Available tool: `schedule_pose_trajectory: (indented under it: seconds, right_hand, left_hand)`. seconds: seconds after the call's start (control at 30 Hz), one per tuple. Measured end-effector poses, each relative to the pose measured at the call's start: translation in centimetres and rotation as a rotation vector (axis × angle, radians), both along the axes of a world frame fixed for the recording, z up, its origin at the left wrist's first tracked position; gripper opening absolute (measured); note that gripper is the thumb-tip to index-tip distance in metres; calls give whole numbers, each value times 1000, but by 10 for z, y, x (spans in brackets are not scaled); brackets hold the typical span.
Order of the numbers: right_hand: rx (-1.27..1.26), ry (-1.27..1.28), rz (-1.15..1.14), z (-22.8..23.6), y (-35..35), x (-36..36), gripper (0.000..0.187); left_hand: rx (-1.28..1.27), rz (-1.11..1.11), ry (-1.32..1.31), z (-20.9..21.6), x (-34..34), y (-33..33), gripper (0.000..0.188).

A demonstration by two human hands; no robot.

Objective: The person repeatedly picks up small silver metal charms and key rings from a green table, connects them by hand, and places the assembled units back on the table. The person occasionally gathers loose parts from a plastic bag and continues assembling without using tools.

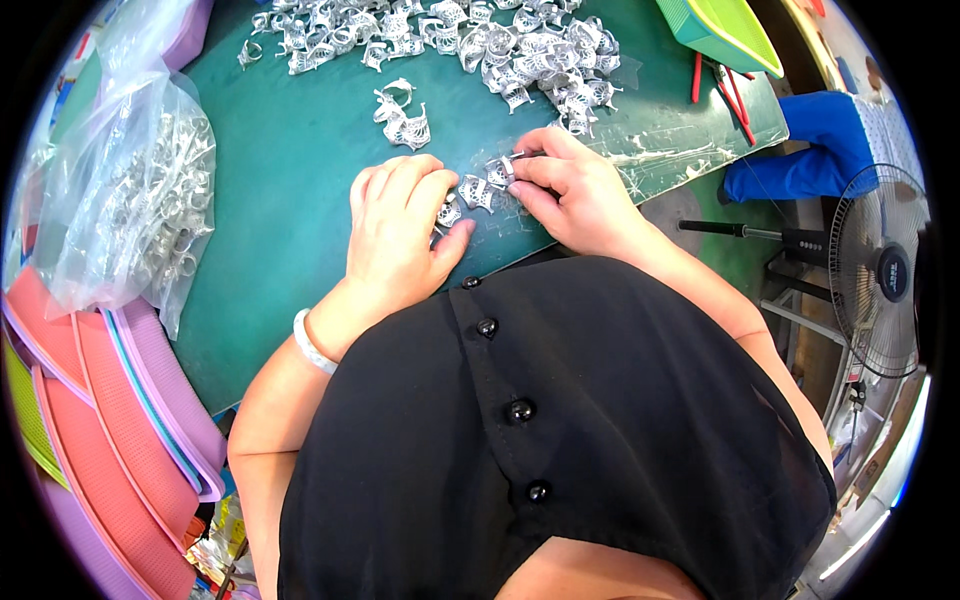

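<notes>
Close to the near edge of the green tabletop, my right hand point(577, 192) pinches a silver openwork ring point(500, 172) between thumb and fingertips. My left hand point(398, 222) is curled, its thumb and fingers closed about another silver ring piece point(449, 211), partly hidden by the fingers. Between the two hands lies a similar silver piece point(476, 192), beside the one in my right hand. Just beyond my left hand is a small group of silver rings point(402, 119). A large heap of the same rings point(540, 55) covers the far part of the table.
A clear plastic bag point(150, 200) of silver pieces sits at the left, above stacked pink and purple baskets point(120, 400). At the far right are a green basket point(725, 35) and red-handled pliers point(735, 105). Beyond the table stand a fan point(880, 270) and a person in blue trousers point(820, 145).
</notes>
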State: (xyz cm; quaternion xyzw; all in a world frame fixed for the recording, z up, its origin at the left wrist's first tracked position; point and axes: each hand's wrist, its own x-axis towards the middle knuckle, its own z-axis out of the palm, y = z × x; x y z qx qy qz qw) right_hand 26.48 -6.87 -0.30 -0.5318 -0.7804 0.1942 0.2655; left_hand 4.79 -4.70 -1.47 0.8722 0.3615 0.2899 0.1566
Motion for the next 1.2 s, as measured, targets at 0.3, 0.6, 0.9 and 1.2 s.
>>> schedule_pose_trajectory:
  seconds: [0.3,0.6,0.9,1.2]
  right_hand:
    - [-45,29,26,1,5,-8,14]
    - [17,22,357,1,19,-23,11]
    - [173,67,69,8,55,-47,25]
    - [81,70,166,0,55,-40,13]
  left_hand:
    - [-8,6,11,1,0,-1,57]
    - [-15,-7,-22,3,-2,-1,58]
    - [53,13,25,2,-14,4,34]
    - [19,114,21,6,-31,6,25]
